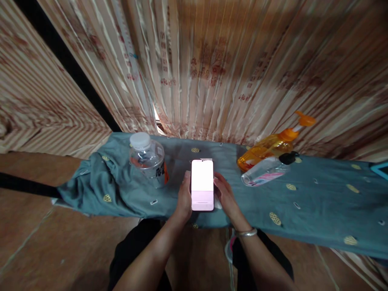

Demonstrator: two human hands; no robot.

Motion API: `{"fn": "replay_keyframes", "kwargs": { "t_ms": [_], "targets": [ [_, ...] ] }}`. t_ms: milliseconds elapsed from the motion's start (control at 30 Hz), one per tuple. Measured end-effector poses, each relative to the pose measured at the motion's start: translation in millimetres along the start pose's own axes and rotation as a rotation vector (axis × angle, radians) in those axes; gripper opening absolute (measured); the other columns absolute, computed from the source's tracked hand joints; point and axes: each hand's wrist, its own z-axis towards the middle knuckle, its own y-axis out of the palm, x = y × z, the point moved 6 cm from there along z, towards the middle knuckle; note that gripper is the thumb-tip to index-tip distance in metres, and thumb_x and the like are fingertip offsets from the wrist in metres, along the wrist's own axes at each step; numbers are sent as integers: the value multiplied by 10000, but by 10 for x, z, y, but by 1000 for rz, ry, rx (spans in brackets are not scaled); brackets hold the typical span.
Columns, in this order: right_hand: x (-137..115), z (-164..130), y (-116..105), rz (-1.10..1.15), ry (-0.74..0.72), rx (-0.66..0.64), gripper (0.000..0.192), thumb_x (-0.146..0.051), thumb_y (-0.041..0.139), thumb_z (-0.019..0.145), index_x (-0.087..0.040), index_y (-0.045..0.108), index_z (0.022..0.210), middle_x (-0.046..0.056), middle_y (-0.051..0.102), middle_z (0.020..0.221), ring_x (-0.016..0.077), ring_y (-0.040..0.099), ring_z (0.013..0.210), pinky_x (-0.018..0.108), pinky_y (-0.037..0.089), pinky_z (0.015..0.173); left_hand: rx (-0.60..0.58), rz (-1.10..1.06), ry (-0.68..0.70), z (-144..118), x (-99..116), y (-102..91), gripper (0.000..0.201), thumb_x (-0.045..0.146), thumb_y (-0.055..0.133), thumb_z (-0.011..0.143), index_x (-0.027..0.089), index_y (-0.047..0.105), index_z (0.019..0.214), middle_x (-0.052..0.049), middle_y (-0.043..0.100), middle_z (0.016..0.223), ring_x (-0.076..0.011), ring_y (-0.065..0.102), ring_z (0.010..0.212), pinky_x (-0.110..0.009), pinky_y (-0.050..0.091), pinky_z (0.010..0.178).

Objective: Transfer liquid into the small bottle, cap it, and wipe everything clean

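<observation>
A smartphone with a bright, nearly white screen is held upright in front of me over the cloth-covered bench. My left hand grips its left edge, the thumb along the side. Along the right edge, my right hand holds it too, with fingers partly hidden behind. A silver bangle circles my right wrist. To the left stands a clear plastic bottle with a white cap. On the right are an amber pump bottle with an orange pump head and a clear bottle with a black top.
A teal cloth with yellow pineapple prints covers the long narrow bench. Behind it hangs a pleated patterned curtain. A dark pole slants at the left. A blue-edged object shows at the far right. Below lies brown floor.
</observation>
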Motion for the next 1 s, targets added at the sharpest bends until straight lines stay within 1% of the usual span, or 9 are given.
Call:
{"fn": "replay_keyframes", "kwargs": {
  "t_ms": [100,200,400,567,667,833,1000],
  "targets": [
    [-50,22,-4,37,2,2,381,-434,595,924,-163,575,1191,79,601,1123,191,605,969,404,516,860,-24,71,45,-29,-32,43,630,682,670,726,103,721,969,-114,784,864,-265,749,810,-305,575,707],
    [-60,43,-4,63,19,6,360,-423,606,919,-154,589,1158,75,605,1112,192,605,974,406,513,867,-27,90,15,-32,-100,48,609,659,647,766,94,724,980,-121,781,829,-272,748,792,-321,578,708],
    [20,77,-16,127,70,52,365,-459,583,927,-149,604,1118,77,609,1110,194,605,982,409,509,873,-4,65,5,-18,-172,28,548,593,661,796,110,715,1052,-104,785,854,-267,748,819,-311,580,723],
    [70,56,-51,161,120,85,366,-464,577,930,-149,604,1114,77,608,1112,194,604,983,407,510,871,-49,112,0,-22,-223,45,600,634,620,802,98,718,1054,-116,784,856,-281,746,824,-345,581,740],
    [80,41,-61,170,147,89,363,-466,575,930,-147,608,1099,77,609,1109,195,604,986,406,510,872,-43,112,1,-14,-239,36,635,653,614,795,91,711,1076,-122,784,860,-290,746,835,-363,577,773],
    [91,38,-78,175,163,113,361,-455,579,930,-149,602,1120,79,604,1124,196,602,992,408,511,872,-35,112,16,1,-251,20,668,677,636,764,93,711,1078,-124,784,871,-295,742,872,-360,573,795],
    [116,37,-112,169,166,142,355,-444,585,929,-148,599,1125,80,598,1135,198,600,998,408,513,871,-41,151,11,-2,-265,1,676,701,622,757,93,727,1032,-128,783,889,-288,742,863,-357,571,794]
  ]
}}
